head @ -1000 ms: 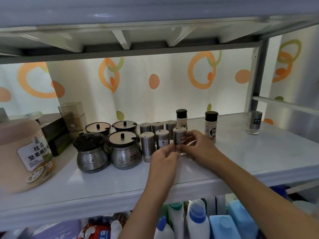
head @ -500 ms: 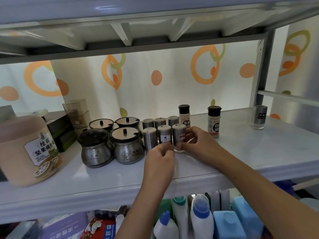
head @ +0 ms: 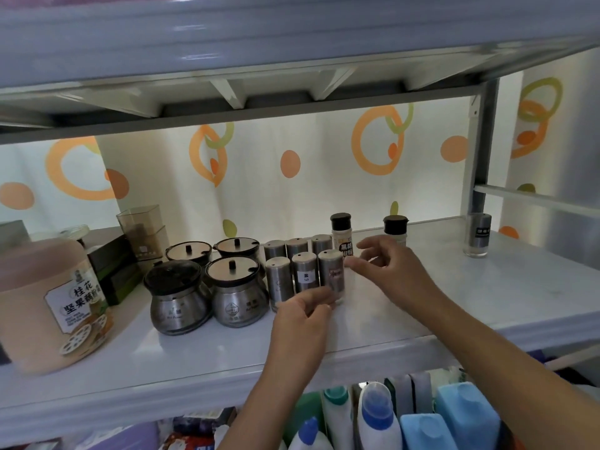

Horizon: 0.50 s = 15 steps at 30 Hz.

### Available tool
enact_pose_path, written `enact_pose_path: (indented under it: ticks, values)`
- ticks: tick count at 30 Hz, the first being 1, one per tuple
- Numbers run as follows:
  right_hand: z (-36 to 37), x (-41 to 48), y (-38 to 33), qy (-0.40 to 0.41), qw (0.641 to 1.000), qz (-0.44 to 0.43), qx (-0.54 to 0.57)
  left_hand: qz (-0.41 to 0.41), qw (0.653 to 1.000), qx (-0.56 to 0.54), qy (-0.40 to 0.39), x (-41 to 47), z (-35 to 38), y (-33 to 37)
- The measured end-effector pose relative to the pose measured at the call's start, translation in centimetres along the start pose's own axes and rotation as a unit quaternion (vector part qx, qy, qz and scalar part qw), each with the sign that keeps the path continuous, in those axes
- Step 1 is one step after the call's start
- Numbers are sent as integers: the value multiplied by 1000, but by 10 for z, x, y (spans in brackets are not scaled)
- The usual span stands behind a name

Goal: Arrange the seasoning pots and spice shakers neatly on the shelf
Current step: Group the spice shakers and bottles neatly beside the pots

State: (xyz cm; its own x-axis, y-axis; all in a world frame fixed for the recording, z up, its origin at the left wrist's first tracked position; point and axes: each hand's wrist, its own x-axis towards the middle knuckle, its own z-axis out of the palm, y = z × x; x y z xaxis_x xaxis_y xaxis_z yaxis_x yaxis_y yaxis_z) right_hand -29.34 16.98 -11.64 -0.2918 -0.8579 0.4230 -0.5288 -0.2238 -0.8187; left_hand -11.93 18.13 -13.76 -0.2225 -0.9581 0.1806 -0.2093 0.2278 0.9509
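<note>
Several steel seasoning pots [head: 235,293] with black lids stand grouped on the white shelf [head: 227,349]. Right of them, several steel shakers form two rows; the front right shaker [head: 331,271] stands free. My left hand [head: 305,316] hovers just in front of it, fingers loosely curled, holding nothing. My right hand [head: 389,271] is open to the right of that shaker, fingers spread and off it. Two black-capped bottles [head: 341,233] [head: 395,229] stand behind. A lone steel shaker [head: 477,234] stands far right.
A big pink jar [head: 48,303] and dark boxes [head: 115,271] fill the shelf's left end, with a clear square container [head: 143,232] behind. An upper shelf [head: 292,43] hangs close overhead. A metal post [head: 480,151] stands at the right. Cleaning bottles [head: 376,414] sit below.
Both hands have let go of the front right shaker. The right hand has pulled away to the right with fingers spread; the left hand has drawn back slightly.
</note>
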Motion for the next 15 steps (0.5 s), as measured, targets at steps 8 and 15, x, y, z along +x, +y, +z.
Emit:
enact_pose_path:
  ticks: [8, 15]
  values:
    - [-30, 114, -66, -117, 943, -85, -299, 15, 984, -37, -175, 11, 40, 20]
    - [-1, 158, -39, -275, 880, -33, -387, -33, 983, -53, -175, 26, 57, 14]
